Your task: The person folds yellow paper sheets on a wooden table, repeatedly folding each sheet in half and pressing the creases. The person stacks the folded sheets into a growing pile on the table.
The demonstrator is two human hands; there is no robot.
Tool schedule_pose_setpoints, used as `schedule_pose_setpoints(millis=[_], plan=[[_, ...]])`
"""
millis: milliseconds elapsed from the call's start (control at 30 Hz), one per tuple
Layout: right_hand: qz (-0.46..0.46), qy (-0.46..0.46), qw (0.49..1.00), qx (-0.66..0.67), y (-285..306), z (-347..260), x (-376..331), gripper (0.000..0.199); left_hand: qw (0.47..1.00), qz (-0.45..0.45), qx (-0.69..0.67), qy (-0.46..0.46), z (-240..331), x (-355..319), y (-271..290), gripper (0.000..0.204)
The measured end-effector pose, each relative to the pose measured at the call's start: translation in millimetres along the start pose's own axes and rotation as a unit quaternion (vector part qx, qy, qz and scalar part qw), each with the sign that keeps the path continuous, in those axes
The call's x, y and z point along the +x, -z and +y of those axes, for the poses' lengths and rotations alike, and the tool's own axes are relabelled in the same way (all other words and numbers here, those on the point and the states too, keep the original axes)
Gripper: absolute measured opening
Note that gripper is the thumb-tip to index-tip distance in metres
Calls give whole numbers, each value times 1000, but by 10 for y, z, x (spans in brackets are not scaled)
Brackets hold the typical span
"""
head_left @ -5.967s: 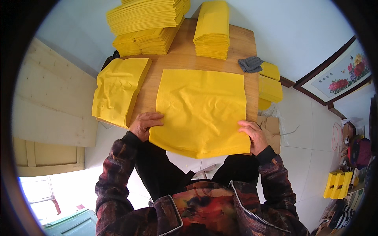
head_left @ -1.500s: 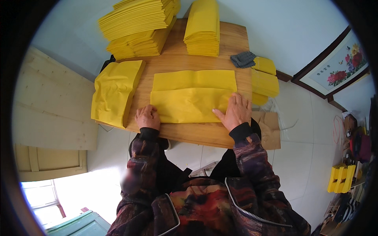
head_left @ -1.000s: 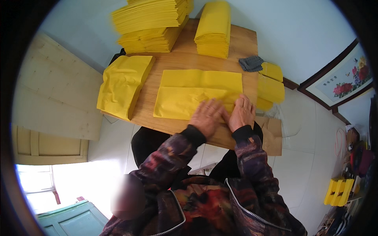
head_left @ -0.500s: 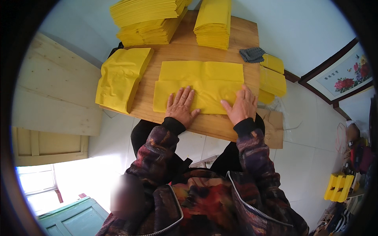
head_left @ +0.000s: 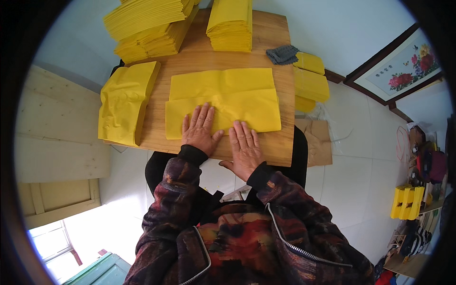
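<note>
A folded yellow sheet [head_left: 247, 102], looking like paper or thin fabric, lies on the wooden table in front of me, its near flap overlapping the far part. My left hand [head_left: 201, 130] rests flat on the left half of the near flap, fingers spread. Close to its right, my right hand [head_left: 244, 147] lies with its fingertips on the sheet's near edge and its palm toward the table's front edge. Neither hand grips anything. To the left, a yellow folded bundle [head_left: 126, 102] with a wrinkled top sits at the table's edge.
Tall stacks of folded yellow sheets [head_left: 147, 21] and another yellow stack [head_left: 230, 28] stand at the table's [head_left: 187, 64] far side. A grey cloth [head_left: 282, 54] lies at its far right corner. Yellow bundles [head_left: 311, 83] and brown cardboard [head_left: 313, 142] are beyond the right edge.
My right hand has slid left and nearer, from the sheet's right end to its near edge beside my left hand. The whole view has shifted a little.
</note>
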State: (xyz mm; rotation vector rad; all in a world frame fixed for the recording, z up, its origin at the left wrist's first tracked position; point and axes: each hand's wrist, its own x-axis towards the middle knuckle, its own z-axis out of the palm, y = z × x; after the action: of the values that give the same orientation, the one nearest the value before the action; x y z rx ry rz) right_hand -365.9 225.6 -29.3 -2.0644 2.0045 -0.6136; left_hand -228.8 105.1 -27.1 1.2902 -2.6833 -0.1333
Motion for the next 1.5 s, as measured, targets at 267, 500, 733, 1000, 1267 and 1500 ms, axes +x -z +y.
schedule_pose_setpoints(millis=[267,500,733,1000,1267,1500], plan=[[-2,-61,998,-33,356,307,-248,117,1000,-7,0,-2,7,-3,46,72],[-8,-103,992,-77,505,520,-419,111,1000,-11,-4,2,1,-4,21,72],[47,-102,987,-118,581,365,-214,88,999,-11,-31,6,14,-15,72,71],[-52,3,997,-52,168,-98,324,81,999,1,-44,-3,11,-21,80,68],[-36,-31,996,-70,191,147,187,78,997,-4,-81,6,-27,-8,64,70],[-16,-33,997,-60,138,184,175,78,942,202,-138,230,-701,-110,187,58]])
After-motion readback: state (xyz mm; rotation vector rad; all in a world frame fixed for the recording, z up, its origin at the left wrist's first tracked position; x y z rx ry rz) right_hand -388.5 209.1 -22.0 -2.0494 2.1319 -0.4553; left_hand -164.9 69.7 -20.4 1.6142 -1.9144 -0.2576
